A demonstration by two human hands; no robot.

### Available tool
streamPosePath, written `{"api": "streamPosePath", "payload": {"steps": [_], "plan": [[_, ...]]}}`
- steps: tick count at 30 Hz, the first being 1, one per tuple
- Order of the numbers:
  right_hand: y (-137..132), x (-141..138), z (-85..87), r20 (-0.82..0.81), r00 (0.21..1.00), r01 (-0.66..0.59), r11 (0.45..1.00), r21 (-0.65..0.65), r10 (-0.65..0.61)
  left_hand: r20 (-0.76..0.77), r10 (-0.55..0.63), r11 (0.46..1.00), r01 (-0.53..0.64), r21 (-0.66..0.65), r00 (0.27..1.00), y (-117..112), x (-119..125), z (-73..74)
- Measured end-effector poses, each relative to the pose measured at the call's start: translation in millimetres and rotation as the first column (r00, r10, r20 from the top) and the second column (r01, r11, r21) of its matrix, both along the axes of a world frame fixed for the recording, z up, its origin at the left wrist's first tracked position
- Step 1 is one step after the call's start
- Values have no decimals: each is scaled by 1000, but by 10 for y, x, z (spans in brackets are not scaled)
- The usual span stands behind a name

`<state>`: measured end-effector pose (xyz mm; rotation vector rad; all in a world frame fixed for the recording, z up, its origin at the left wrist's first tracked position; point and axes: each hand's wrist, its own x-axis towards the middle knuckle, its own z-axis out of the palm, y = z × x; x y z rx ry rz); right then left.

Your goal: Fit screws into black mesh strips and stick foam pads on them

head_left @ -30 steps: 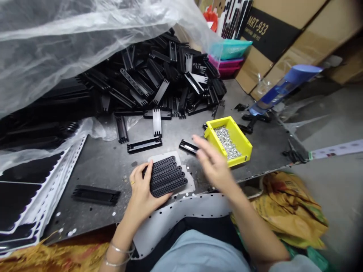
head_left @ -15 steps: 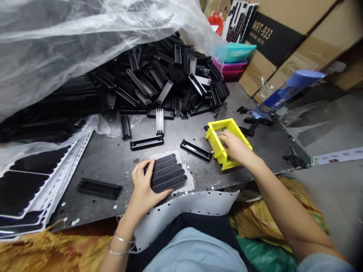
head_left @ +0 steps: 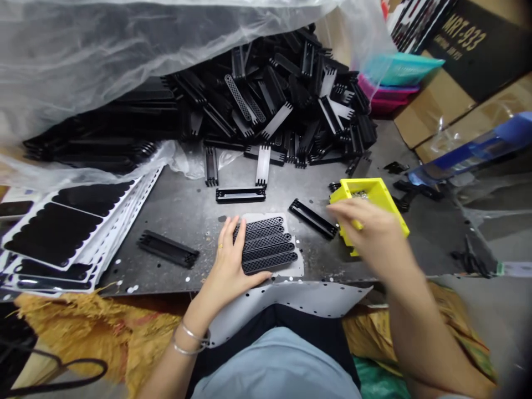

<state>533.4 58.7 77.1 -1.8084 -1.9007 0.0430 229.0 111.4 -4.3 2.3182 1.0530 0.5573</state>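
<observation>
Several black strips with a diamond-mesh top [head_left: 270,241] lie side by side on a pale perforated sheet [head_left: 298,269]. My left hand [head_left: 230,263] braces them at their left end, its thumb along the near edge and its fingers at the left side. Over the near left side of a yellow bin [head_left: 393,202], my right hand [head_left: 368,224] is raised and smeared by motion. Its thumb and fingers are pinched together; anything between them is too small to make out. Small metal pieces [head_left: 359,194] show inside the bin.
Loose black frames lie around: one [head_left: 313,218] beside the bin, one [head_left: 168,248] at left, one [head_left: 241,194] behind the strips. A large heap of black parts [head_left: 286,100] fills the back under plastic film [head_left: 124,50]. Label sheets [head_left: 78,221] are stacked at left, scissors [head_left: 469,257] at right.
My right hand has come up out of the yellow bin and moved left, fingers pinched. My left hand stays at the strips. The view has turned, shifting most of the bench contents rightward.
</observation>
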Motion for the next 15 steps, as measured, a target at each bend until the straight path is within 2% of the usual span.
{"api": "streamPosePath", "payload": {"steps": [2,3,6,9,13,15], "plan": [[75,-522,-143,-85,972,-224,973,-58,219,11,-5,1000,5,-14,1000,9,14,-19],[105,-750,-242,-85,955,-289,956,-58,284,14,-6,1000,7,-19,1000,12,14,-22],[121,-1162,-527,-41,940,-339,940,-18,338,2,-25,999,25,-29,1000,-5,-32,4],[43,-1174,-657,-112,937,-329,944,38,331,-48,-68,997,67,-29,997,-51,-118,69],[-32,-1005,-620,-294,913,-270,959,84,283,-24,-99,995,100,24,995,-47,-193,161],[-27,-962,-578,-277,928,-229,968,101,248,38,-89,993,86,83,995,22,-190,202]]}}
